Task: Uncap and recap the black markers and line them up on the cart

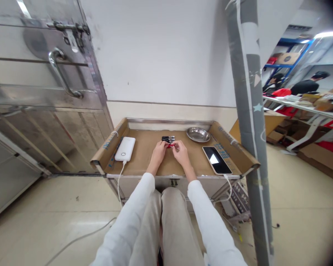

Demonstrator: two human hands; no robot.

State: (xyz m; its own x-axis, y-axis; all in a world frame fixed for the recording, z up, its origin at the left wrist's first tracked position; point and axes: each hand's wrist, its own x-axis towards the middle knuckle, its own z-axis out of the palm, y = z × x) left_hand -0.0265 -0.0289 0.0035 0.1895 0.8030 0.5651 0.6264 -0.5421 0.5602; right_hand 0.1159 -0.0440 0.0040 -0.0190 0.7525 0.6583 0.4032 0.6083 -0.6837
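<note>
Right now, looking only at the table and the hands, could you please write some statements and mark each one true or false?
1. The left hand and right hand touch the same red piece. True.
2. The red piece lies in the metal bowl. False: it is at the hands, and the metal bowl stands to their right.
3. A white cable is plugged into the power bank. True.
4. The phone lies screen down. False: its screen faces up.
5. Small black objects lie just beyond the hands. True.
</note>
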